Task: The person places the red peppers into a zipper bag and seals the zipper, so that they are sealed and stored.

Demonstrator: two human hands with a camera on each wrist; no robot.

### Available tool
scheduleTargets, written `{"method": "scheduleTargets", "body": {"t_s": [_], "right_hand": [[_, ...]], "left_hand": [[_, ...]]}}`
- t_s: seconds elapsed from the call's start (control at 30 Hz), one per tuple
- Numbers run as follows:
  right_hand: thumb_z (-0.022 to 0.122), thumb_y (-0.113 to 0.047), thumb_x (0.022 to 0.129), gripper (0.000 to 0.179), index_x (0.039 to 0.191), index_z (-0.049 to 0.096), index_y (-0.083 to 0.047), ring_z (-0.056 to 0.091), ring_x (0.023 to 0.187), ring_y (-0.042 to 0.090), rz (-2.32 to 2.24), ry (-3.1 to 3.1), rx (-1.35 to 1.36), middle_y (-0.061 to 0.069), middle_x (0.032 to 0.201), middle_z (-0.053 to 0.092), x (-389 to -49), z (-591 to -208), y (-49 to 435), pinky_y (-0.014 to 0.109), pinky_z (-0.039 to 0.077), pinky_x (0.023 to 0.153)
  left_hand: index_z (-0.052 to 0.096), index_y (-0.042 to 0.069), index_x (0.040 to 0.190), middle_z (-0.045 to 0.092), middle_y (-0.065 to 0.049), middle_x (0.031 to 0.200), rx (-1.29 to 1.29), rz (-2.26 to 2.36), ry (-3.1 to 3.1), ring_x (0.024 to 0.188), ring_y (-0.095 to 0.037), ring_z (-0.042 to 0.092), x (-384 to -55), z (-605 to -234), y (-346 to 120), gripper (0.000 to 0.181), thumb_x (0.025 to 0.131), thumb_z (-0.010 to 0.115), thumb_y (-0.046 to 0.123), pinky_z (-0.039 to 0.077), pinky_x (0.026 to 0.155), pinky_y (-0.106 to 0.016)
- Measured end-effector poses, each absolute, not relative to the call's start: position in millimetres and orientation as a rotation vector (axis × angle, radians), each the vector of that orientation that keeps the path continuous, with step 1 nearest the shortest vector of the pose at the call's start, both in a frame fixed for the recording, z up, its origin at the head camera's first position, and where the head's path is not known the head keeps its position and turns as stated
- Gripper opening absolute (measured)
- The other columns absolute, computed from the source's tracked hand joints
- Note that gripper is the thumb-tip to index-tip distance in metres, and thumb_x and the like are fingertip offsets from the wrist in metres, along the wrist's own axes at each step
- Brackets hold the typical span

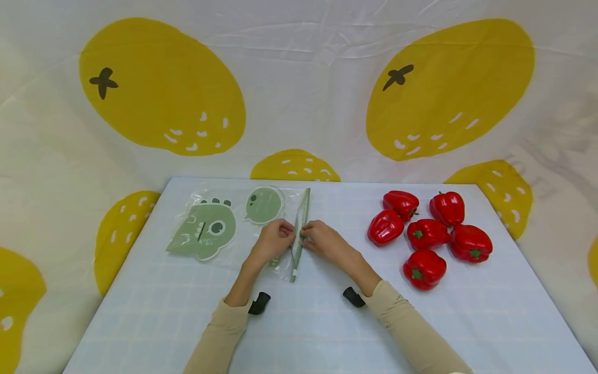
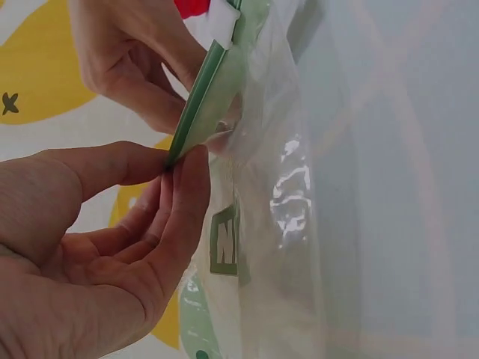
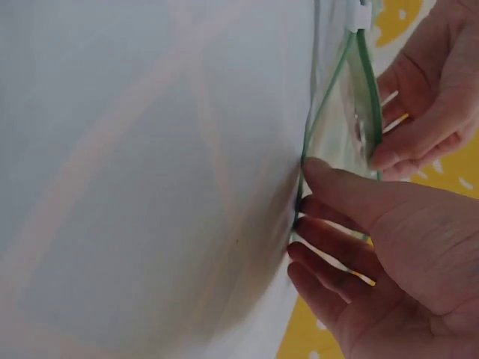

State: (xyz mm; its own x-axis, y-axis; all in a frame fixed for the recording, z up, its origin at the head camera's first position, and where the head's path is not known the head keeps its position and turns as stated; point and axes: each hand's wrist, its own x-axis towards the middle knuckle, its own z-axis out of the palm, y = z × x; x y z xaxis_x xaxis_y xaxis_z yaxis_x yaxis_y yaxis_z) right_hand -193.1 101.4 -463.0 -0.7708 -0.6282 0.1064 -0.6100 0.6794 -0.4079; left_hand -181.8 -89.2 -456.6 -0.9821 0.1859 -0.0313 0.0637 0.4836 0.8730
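A clear zip bag [image 1: 201,228] printed with green dinosaur shapes lies flat on the table, its green-edged mouth facing right. My left hand [image 1: 271,241] pinches one lip of that mouth between thumb and fingers, as the left wrist view shows. On the opposite lip, my right hand [image 1: 327,241] grips the green edge [image 3: 307,131] with its thumb and fingertips. The two lips stand apart between the hands. A white slider [image 3: 359,15] sits on the zip at the end nearer me. What lies inside the bag, if anything, cannot be made out.
Several red bell peppers [image 1: 427,232] lie grouped on the right side of the white table [image 1: 299,332]. Behind the table hangs a pale cloth [image 1: 299,93] with large yellow fruit shapes. A black wrist device [image 1: 353,297] shows at each cuff.
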Motion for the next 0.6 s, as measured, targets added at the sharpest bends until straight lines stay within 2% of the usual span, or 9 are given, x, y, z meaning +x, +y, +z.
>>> {"method": "scheduleTargets", "body": {"t_s": [0.33,0.6], "right_hand": [[0.072,-0.011,0.097,0.037,0.128,0.067,0.009,0.06,0.124,0.036,-0.616,2.806,-1.161,0.023,0.131,0.064,-193,-466,108,0.046,0.048,0.107],[0.072,-0.015,0.097,0.038,0.126,0.068,0.008,0.06,0.124,0.035,-0.58,2.843,-1.209,0.022,0.129,0.065,-193,-472,109,0.045,0.049,0.106]], "left_hand": [[0.067,-0.005,0.11,0.068,-0.013,0.093,0.199,1.655,2.521,0.077,-0.019,0.068,-176,-455,-97,0.017,0.093,0.067,-0.001,0.06,0.066,-0.031],[0.067,-0.004,0.109,0.068,-0.013,0.092,0.238,1.703,2.54,0.081,-0.022,0.069,-173,-452,-104,0.017,0.093,0.068,-0.001,0.061,0.067,-0.031]]}}
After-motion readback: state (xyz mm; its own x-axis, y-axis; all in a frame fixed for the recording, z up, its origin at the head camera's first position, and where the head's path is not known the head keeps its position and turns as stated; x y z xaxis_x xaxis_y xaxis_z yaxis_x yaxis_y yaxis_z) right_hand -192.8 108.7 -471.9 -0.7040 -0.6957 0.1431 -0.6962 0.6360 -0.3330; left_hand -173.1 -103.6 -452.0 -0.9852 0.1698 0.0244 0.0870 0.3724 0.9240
